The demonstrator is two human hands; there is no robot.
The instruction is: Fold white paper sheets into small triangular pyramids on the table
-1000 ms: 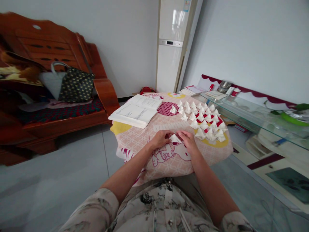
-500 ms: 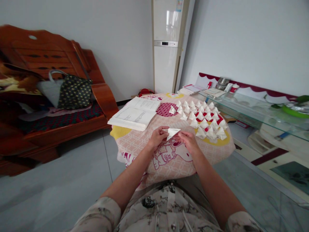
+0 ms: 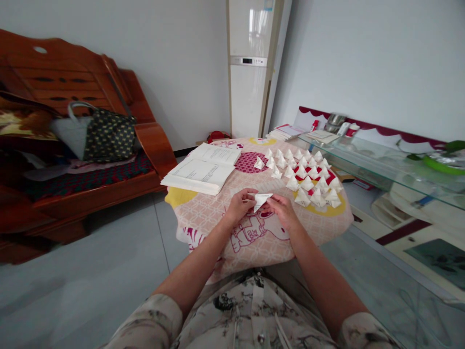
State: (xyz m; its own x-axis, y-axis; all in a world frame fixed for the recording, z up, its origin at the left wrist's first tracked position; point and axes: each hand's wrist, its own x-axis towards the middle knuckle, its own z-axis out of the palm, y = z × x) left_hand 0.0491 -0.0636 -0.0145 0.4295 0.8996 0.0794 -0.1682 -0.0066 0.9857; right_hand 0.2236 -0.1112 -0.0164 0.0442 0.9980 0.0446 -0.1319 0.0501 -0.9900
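A small triangle of folded paper (image 3: 262, 201) with printed lines is held over the near middle of the table. My left hand (image 3: 241, 203) pinches its left corner between thumb and fingers. Gripping the opposite corner, my right hand (image 3: 279, 207) has its fingertips closed at the paper's right edge. Several finished-looking folded paper pieces (image 3: 307, 183), white and pointed, stand in rows beyond my right hand. To the left and farther back, a thick book (image 3: 203, 169) lies open on the patterned tablecloth (image 3: 207, 215).
A glass-topped cabinet (image 3: 385, 160) runs along the right, bearing cups, a metal tin and a green tray (image 3: 445, 167). Papers (image 3: 285, 131) are stacked behind the table. On the left stands a wooden bench (image 3: 152, 145) with bags (image 3: 109, 135); a tall air conditioner (image 3: 247, 92) is at the back.
My right hand has moved slightly left and its fingers now close on the paper's right corner. The paper has turned a little. The book and the rows of folded pieces stay put.
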